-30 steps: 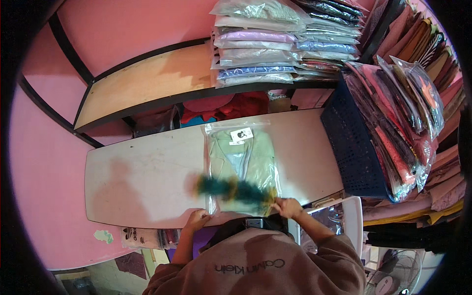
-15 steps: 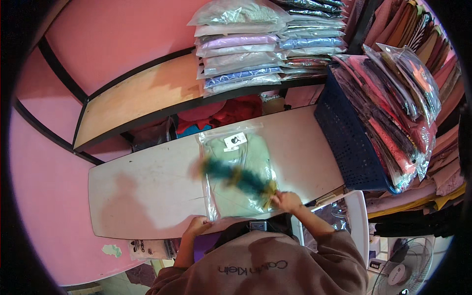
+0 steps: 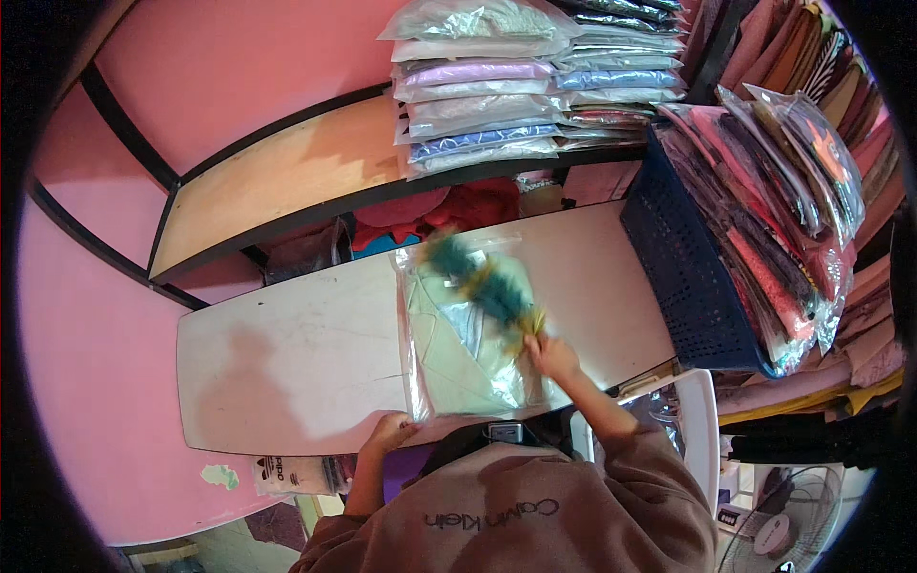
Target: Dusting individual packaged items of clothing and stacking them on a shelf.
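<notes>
A clear plastic bag [image 3: 417, 387] with a folded pale green garment [image 3: 444, 358] inside lies flat on the white table [image 3: 315, 363]. My right hand [image 3: 552, 357] is closed round the handle end of a fluffy teal and yellow duster [image 3: 499, 294]. The duster slants up and left over the far part of the bag, blurred by motion, and covers some of the garment. Down at the bag's near left corner, my left hand [image 3: 392, 433] pinches the plastic edge. Its fingertips show only in part.
On the shelf [image 3: 277, 186] behind the table stand stacks of bagged clothes [image 3: 482, 119]. A blue basket [image 3: 688, 258] full of bagged garments sits at the table's right end. A white bin [image 3: 705, 411] is by my right arm, with a fan [image 3: 778, 530] beyond.
My right hand and the duster have swept up and away from me over the bag. The white tag on the garment no longer shows. My left hand keeps to the bag's corner.
</notes>
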Demonstrator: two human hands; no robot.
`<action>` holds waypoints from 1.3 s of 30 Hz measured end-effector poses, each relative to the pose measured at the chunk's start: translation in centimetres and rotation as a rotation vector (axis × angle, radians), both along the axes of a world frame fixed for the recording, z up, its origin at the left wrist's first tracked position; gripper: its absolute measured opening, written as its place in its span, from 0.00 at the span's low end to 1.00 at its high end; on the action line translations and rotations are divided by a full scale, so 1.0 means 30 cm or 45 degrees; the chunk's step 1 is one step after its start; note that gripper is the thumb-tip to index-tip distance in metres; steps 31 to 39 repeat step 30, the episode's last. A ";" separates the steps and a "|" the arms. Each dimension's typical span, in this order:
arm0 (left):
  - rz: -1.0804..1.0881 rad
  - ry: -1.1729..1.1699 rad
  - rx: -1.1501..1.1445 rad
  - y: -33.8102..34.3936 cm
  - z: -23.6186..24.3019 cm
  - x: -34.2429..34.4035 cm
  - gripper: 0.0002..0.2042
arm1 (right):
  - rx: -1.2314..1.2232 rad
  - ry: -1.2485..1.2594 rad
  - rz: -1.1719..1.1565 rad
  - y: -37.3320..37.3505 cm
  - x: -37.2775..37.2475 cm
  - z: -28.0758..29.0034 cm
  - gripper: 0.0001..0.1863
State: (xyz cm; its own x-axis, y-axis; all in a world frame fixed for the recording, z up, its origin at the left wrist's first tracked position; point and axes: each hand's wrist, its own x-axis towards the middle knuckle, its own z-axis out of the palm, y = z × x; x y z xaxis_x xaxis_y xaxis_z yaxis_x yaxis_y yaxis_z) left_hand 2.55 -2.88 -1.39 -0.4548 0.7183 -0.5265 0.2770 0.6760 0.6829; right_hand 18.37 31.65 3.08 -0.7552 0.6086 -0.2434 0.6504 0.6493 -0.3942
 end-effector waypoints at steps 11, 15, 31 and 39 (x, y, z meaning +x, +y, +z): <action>0.130 -0.647 0.307 0.212 0.124 -0.085 0.15 | 0.270 0.372 -0.580 0.054 0.326 -0.190 0.23; 0.539 -0.162 0.421 0.343 0.028 -0.130 0.24 | -0.608 0.671 -0.967 0.117 0.303 -0.230 0.26; 0.567 -0.133 1.047 0.602 0.610 -0.058 0.26 | -1.043 0.824 -1.062 0.095 0.279 -0.138 0.26; 0.567 -0.133 1.047 0.602 0.610 -0.058 0.26 | -1.043 0.824 -1.062 0.095 0.279 -0.138 0.26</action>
